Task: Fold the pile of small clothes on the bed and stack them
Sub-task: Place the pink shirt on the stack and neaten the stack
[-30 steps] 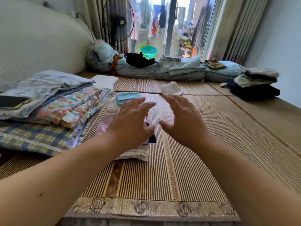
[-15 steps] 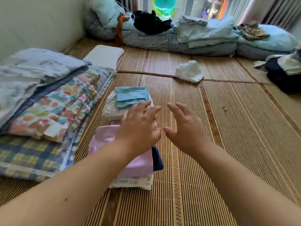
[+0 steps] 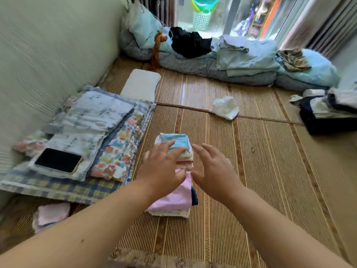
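left grip (image 3: 164,167) released, fingers spread over the teal-topped stack (image 3: 174,140); can't tell if it touches. right grip (image 3: 214,171) released too, fingers relaxed, holding nothing, just beside the stacks' right edge. pink-topped stack (image 3: 173,198) sits nearer, partly under the left wrist. both stacks on the bed mat (image 3: 251,171). one unfolded white garment (image 3: 225,107) lies further out, well apart. phone (image 3: 58,160) on folded blankets (image 3: 92,120) at left.

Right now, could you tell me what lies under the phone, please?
The phone lies on a folded pale marbled cloth, over a floral blanket and checked quilt; anything deeper is covered.
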Demonstrator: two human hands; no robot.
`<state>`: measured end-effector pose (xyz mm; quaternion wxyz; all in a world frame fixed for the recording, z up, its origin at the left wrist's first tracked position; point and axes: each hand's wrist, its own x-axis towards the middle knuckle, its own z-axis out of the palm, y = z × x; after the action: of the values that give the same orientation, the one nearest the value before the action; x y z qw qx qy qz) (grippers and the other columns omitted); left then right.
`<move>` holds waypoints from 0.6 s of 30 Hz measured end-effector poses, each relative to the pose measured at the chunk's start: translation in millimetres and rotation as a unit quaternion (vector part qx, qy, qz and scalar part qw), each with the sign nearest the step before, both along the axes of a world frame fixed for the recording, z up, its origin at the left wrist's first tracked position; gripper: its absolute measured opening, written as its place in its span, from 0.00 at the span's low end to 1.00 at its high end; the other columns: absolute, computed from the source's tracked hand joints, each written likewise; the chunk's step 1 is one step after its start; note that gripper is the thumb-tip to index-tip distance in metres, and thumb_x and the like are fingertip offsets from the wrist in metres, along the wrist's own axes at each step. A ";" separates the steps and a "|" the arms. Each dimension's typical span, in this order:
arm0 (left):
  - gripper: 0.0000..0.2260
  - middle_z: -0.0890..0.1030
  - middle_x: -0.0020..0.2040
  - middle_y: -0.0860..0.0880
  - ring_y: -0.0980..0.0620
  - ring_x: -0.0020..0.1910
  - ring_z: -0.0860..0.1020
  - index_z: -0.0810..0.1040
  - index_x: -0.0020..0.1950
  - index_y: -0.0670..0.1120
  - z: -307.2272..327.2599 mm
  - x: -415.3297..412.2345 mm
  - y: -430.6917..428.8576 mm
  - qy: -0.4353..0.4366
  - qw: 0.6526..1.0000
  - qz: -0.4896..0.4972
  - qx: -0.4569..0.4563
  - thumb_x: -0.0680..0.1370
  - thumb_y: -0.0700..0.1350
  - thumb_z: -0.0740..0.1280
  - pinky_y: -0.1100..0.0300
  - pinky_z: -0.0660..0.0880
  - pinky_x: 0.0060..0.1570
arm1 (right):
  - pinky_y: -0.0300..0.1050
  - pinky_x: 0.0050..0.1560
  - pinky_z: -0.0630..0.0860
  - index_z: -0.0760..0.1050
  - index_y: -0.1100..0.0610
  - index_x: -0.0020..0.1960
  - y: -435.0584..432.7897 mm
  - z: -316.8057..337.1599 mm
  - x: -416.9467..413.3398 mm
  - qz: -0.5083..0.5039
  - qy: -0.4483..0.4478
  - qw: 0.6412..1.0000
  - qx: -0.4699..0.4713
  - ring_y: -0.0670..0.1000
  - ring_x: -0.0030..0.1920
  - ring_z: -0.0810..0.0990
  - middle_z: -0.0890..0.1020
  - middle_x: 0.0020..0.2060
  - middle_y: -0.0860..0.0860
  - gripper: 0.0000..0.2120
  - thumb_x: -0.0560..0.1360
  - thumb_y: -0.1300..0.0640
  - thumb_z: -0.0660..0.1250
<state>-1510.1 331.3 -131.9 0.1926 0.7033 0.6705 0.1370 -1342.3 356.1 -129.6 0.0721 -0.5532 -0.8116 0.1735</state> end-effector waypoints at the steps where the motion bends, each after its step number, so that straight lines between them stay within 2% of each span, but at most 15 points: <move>1: 0.28 0.59 0.76 0.50 0.48 0.75 0.56 0.63 0.74 0.59 4.8 -0.9 0.4 -0.005 1.000 0.000 -0.010 0.75 0.56 0.65 0.45 0.55 0.73 | 0.54 0.71 0.61 0.55 0.46 0.77 -0.2 4.4 -3.7 -0.005 0.004 1.000 -0.003 0.51 0.74 0.60 0.61 0.74 0.49 0.35 0.74 0.46 0.66; 7: 0.29 0.58 0.76 0.52 0.50 0.75 0.54 0.61 0.74 0.59 -1.5 11.7 17.1 -0.062 0.997 -0.004 -0.054 0.74 0.53 0.65 0.44 0.55 0.73 | 0.54 0.70 0.64 0.56 0.46 0.76 5.6 -5.7 -6.2 -0.043 0.019 0.998 -0.030 0.49 0.73 0.62 0.63 0.73 0.48 0.33 0.75 0.45 0.65; 12: 0.29 0.58 0.76 0.52 0.49 0.75 0.55 0.60 0.75 0.58 -38.9 8.5 21.6 -0.040 0.991 0.034 -0.123 0.75 0.54 0.64 0.45 0.57 0.73 | 0.53 0.71 0.64 0.54 0.45 0.77 19.5 -48.1 5.5 -0.071 0.047 0.989 -0.120 0.48 0.72 0.63 0.63 0.72 0.47 0.36 0.74 0.45 0.67; 15: 0.30 0.60 0.75 0.51 0.49 0.74 0.58 0.61 0.75 0.56 -78.0 0.5 26.0 -0.056 0.979 0.103 -0.165 0.74 0.53 0.65 0.46 0.59 0.72 | 0.48 0.70 0.62 0.52 0.47 0.77 30.6 -81.1 10.9 -0.095 0.095 0.973 -0.188 0.47 0.72 0.62 0.63 0.72 0.48 0.40 0.73 0.45 0.70; 18: 0.34 0.62 0.74 0.48 0.47 0.72 0.63 0.58 0.77 0.55 -130.8 -5.8 20.8 -0.127 0.942 0.215 -0.226 0.73 0.52 0.68 0.48 0.64 0.70 | 0.48 0.70 0.61 0.48 0.47 0.78 40.9 -125.1 14.4 -0.128 0.123 0.951 -0.255 0.49 0.73 0.60 0.62 0.74 0.48 0.45 0.71 0.44 0.72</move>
<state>-1515.9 352.1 -262.6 0.3956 0.4568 0.7894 0.1080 -1327.9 397.0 -254.7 0.0497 -0.6269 -0.6474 0.4305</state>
